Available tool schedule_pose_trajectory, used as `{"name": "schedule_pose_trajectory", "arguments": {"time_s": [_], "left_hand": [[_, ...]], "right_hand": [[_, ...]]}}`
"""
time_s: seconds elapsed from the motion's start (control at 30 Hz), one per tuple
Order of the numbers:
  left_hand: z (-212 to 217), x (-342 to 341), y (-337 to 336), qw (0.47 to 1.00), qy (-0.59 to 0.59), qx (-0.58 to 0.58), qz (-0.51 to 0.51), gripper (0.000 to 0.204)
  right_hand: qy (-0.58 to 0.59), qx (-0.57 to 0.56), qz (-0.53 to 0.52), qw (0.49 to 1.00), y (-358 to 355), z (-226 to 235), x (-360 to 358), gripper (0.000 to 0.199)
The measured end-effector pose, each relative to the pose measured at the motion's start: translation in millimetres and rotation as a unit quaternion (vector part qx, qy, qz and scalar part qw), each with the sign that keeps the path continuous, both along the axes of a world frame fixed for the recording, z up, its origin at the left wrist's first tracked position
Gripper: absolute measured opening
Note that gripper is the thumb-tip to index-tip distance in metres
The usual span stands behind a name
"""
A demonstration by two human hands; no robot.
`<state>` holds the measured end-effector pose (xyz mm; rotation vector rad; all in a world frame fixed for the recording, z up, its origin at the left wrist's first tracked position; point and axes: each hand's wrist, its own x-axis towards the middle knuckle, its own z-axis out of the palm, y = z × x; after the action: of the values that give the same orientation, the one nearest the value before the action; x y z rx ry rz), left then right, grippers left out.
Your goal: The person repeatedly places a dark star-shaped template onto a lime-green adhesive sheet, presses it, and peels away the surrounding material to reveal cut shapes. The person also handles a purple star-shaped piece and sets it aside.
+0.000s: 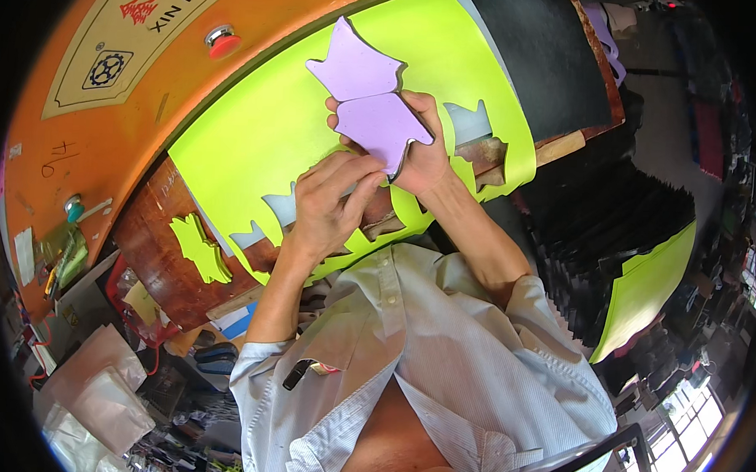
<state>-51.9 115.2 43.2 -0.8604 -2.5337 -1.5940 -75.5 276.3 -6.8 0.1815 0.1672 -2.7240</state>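
Observation:
A purple-faced cutting die [378, 126] with a thin dark edge and pointed corners is held up over the bright yellow-green sheet [255, 146]. A seam crosses its middle. My right hand [425, 154] wraps it from beneath and the right side, some fingertips showing at its left edge. At its lower tip, my left hand [325, 196] is closed, with thumb and fingers pinched against the die's edge. Whether a small piece lies between them is hidden. Along the sheet's near side run spiky cut-out holes, through which a brown board and a greyish layer show.
A small stack of yellow-green cut pieces [200, 247] lies on the brown board [161, 269] to the left. Beyond rises an orange machine [169, 83] with a red button [223, 42]. Dark stacked sheets [606, 237] stand at right, beside a yellow-green sheet [646, 290].

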Motion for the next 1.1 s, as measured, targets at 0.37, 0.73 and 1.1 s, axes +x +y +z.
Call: {"name": "schedule_pose_trajectory", "arguments": {"time_s": [0.37,0.73,1.1], "left_hand": [[-30,27,6,0.964,-0.220,0.133,0.061,0.014],[-42,38,8,0.845,-0.489,0.209,0.066,0.022],[-53,29,14,0.764,-0.579,0.284,0.027,0.027]], "right_hand": [[-0.032,0.097,-0.013,0.995,1,-6,8,0.070],[-0.051,0.204,-0.036,0.977,-3,-8,16,0.066],[-0.071,0.180,-0.032,0.981,7,-7,19,0.059]]}}
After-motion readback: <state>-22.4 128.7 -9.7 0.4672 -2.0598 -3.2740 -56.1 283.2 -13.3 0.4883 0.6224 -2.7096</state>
